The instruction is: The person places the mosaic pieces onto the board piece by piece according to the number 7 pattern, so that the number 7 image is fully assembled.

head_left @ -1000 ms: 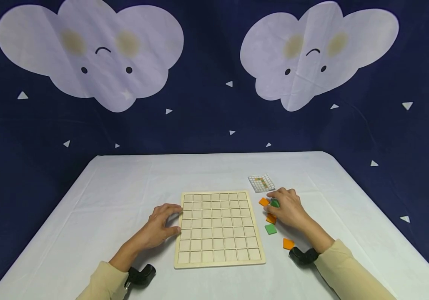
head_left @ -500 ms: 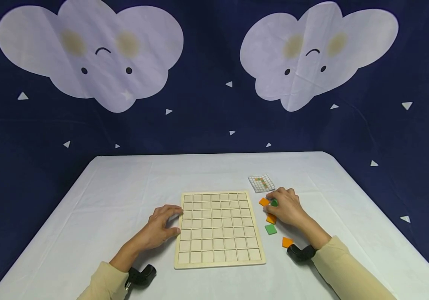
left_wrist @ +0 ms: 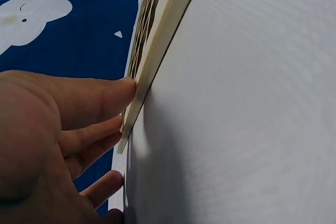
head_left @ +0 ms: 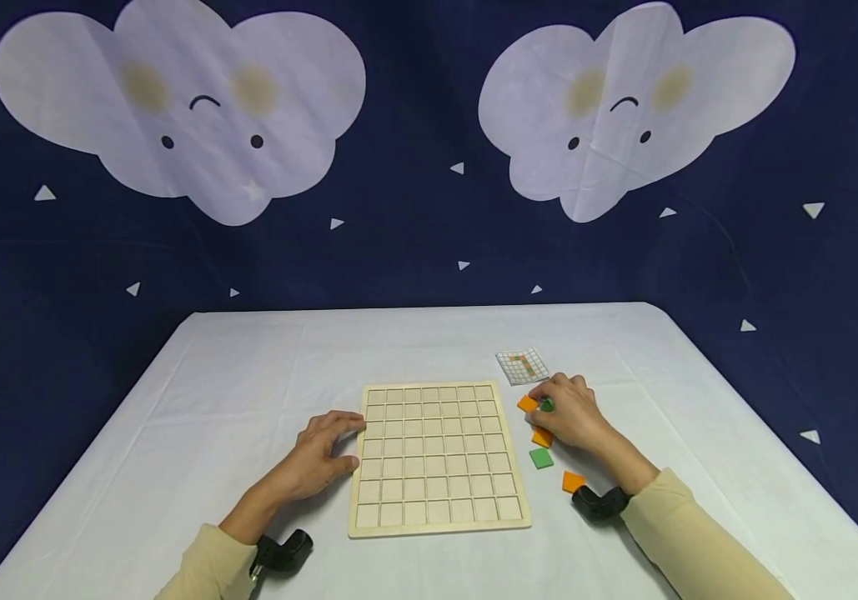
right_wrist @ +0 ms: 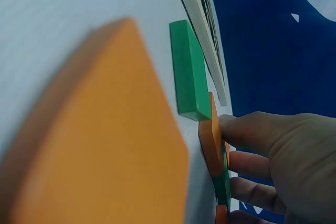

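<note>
Step in hand, by the look of it: picking the far green tile (head_left: 547, 406) out of the loose tiles on the white tablecloth (head_left: 263, 392), just right of the wooden grid board (head_left: 436, 461). Right hand (head_left: 577, 417) over that tile, with thumb and forefinger to either side and a little green showing between — pinched or merely straddled, cannot tell.

Best to take this one tile alone: squeeze by opposite edges, lift straight up, and avoid dragging the far orange tile (head_left: 526, 403) just to the left or the middle orange tile (head_left: 542, 437) close to the thumb. Mind the black wrist camera (head_left: 599, 503) too — overlapping the near orange tile (head_left: 573, 482) in the head view, and likely to nudge it on a low sweep. Leave the near green tile (head_left: 541, 458) lying flat.

Left hand (head_left: 312, 457) at the board's left edge, fingers extended and spread, thumb apart: well placed for bracing, so press lightly rather than shove. If bound for a cell, check colour and position against the pattern card (head_left: 522, 367) first, then lower level and square to the ridges.
</note>
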Tool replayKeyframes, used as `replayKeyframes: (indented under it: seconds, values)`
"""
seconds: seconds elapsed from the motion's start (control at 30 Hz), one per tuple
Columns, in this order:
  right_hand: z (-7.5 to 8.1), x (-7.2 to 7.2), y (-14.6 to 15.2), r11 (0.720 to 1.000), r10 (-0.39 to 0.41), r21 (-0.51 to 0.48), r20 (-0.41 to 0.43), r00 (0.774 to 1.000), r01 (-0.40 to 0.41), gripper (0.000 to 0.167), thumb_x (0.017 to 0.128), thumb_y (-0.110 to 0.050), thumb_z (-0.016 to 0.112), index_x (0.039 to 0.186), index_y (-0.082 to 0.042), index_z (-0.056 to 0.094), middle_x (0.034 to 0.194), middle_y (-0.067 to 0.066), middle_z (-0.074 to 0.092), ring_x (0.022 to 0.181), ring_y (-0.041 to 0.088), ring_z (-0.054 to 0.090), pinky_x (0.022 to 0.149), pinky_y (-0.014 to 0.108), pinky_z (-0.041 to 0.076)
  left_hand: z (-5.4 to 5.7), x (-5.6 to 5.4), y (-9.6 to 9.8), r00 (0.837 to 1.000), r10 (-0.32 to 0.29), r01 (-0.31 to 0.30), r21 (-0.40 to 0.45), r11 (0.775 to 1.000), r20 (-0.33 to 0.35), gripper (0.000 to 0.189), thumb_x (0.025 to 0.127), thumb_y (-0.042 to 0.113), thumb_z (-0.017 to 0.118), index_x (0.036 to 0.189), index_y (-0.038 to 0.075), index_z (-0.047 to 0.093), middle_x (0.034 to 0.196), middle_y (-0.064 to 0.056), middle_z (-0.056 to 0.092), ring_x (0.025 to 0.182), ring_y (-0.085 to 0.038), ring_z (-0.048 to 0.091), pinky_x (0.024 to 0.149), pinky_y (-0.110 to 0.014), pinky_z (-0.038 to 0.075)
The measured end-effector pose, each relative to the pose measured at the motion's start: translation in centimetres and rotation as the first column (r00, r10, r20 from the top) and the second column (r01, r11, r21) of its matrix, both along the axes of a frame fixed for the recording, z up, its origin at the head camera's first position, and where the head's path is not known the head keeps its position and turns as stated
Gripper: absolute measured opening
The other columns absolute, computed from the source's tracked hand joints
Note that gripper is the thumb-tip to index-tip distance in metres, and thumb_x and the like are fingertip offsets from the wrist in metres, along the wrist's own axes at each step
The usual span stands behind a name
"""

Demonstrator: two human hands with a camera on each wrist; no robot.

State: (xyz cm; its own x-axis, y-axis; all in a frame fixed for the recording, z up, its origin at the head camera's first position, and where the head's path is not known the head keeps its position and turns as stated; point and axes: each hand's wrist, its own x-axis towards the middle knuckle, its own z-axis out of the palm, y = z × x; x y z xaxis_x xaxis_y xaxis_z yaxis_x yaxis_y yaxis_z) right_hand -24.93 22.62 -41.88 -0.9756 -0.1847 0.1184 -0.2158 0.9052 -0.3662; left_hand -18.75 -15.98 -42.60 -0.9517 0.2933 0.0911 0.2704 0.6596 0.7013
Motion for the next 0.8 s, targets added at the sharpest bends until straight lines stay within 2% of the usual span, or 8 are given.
replayKeyframes:
  seconds: [0.43,0.8]
  values:
    - [-0.31,-0.09,0.03,0.999,0.045,-0.022,-0.013,0.999,-0.045,0.026,0.079,-0.023,0.069,0.103,-0.012,0.071,0.107,0.009,0.061,0.097,0.029,0.044,0.084,0.045,0.032,-0.23,-0.02,0.00,1.000,-0.007,0.006,-0.013,1.000,-0.025,0.046,0.079,0.006,0.070,0.124,0.006,0.059,0.134,-0.005,0.052,0.129,-0.031,0.035,0.101,-0.053,0.020]
    - [-0.51,-0.11,0.23,0.999,0.044,-0.031,-0.042,0.998,-0.045,0.024,0.078,-0.024,0.071,0.099,-0.012,0.071,0.101,0.007,0.062,0.094,0.028,0.045,0.083,0.045,0.032,-0.31,0.04,-0.03,0.999,-0.018,0.017,-0.020,1.000,-0.034,0.046,0.080,0.007,0.069,0.124,0.007,0.058,0.134,-0.004,0.052,0.130,-0.031,0.035,0.099,-0.053,0.021]
